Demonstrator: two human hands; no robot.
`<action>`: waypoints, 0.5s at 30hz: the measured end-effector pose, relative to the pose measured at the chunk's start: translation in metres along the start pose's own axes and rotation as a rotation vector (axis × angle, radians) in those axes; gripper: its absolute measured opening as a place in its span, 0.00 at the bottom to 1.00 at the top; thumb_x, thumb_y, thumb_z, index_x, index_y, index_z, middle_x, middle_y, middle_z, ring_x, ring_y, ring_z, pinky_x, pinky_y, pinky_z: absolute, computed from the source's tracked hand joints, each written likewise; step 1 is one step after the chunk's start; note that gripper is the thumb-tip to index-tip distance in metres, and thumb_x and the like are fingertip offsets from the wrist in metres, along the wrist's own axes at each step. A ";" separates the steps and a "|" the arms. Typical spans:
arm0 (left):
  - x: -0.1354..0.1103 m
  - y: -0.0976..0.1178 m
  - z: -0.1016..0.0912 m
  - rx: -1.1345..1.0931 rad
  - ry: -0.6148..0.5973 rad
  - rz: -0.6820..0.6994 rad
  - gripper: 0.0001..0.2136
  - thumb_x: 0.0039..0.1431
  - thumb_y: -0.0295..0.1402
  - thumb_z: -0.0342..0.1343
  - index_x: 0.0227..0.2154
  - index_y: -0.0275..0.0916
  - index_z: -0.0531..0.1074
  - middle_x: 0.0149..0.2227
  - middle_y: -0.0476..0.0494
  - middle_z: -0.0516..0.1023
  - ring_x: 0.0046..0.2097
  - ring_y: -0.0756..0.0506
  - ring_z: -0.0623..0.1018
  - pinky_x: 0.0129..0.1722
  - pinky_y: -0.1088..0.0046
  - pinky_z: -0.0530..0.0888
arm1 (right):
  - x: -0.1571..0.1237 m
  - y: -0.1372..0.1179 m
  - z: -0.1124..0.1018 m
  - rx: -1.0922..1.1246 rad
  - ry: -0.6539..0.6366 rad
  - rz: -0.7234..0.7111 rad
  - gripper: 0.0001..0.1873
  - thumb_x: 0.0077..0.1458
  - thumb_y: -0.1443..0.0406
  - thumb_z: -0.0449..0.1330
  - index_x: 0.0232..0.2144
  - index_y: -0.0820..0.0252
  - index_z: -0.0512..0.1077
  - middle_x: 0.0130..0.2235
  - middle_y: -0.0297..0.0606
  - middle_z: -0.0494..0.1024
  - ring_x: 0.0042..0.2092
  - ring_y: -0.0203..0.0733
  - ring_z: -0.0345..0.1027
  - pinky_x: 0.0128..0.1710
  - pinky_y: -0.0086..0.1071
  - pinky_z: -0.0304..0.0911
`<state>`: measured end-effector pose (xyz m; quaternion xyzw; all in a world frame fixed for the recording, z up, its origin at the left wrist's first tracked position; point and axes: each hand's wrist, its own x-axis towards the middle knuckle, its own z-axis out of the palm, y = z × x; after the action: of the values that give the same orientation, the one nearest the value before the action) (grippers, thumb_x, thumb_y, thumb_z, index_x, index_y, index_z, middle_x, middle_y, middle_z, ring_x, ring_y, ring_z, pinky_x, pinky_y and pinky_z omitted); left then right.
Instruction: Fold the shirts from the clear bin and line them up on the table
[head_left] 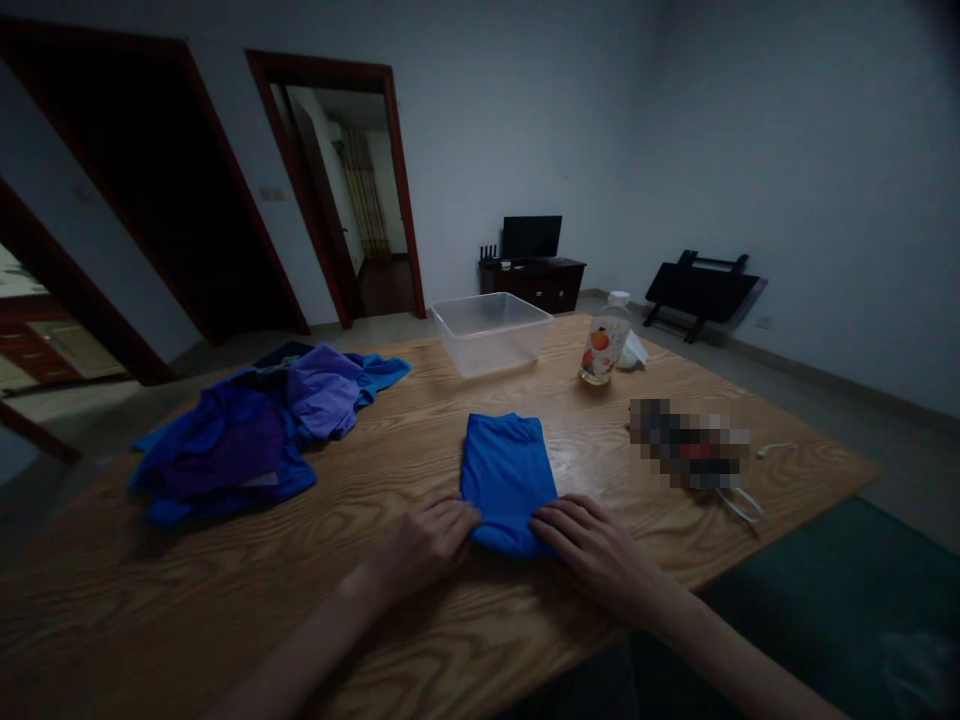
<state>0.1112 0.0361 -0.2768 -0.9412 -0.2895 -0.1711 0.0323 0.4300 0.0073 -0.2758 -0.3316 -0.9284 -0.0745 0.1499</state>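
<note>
The folded blue cloth (506,470) lies flat on the desk (375,480), with its near edge under both hands. The left hand (427,545) is at the near left corner, fingers curled onto the hem; I cannot tell whether that grip pinches the fabric or only presses it. The right hand (592,540) rests on the near right corner, fingers apart and flat, clamping nothing. The cloth looks light, soft and limp. It would likely sag and unfold if lifted by one corner, so both near corners, or a palm slid under the stack, seem the best hold. Beyond the grip stands a clear tub (491,330), with a bottle (604,345) to its right. Well apart to the left lies a pile (240,440) of blue and purple clothes.
</note>
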 end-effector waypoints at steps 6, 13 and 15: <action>-0.008 0.032 -0.033 -0.450 -0.045 -0.384 0.12 0.69 0.30 0.51 0.51 0.44 0.76 0.49 0.43 0.85 0.51 0.41 0.84 0.53 0.64 0.79 | -0.012 -0.012 -0.029 0.386 0.143 0.229 0.13 0.65 0.68 0.59 0.51 0.52 0.75 0.44 0.40 0.84 0.45 0.48 0.80 0.51 0.44 0.74; 0.015 0.034 -0.043 -0.765 0.137 -0.740 0.17 0.74 0.50 0.49 0.46 0.45 0.76 0.43 0.44 0.84 0.47 0.40 0.82 0.47 0.66 0.76 | 0.018 0.011 -0.039 0.783 0.202 0.496 0.15 0.71 0.54 0.58 0.53 0.53 0.74 0.48 0.41 0.81 0.49 0.48 0.77 0.48 0.39 0.73; 0.028 0.019 -0.030 -0.737 0.186 -0.795 0.17 0.73 0.49 0.50 0.46 0.44 0.76 0.43 0.43 0.84 0.47 0.39 0.82 0.47 0.66 0.76 | 0.036 0.027 -0.027 0.802 0.234 0.525 0.16 0.70 0.53 0.59 0.53 0.55 0.73 0.49 0.42 0.81 0.48 0.48 0.77 0.44 0.38 0.74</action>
<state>0.1336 0.0306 -0.2381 -0.6893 -0.5397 -0.3427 -0.3408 0.4274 0.0432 -0.2380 -0.4602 -0.7459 0.2921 0.3828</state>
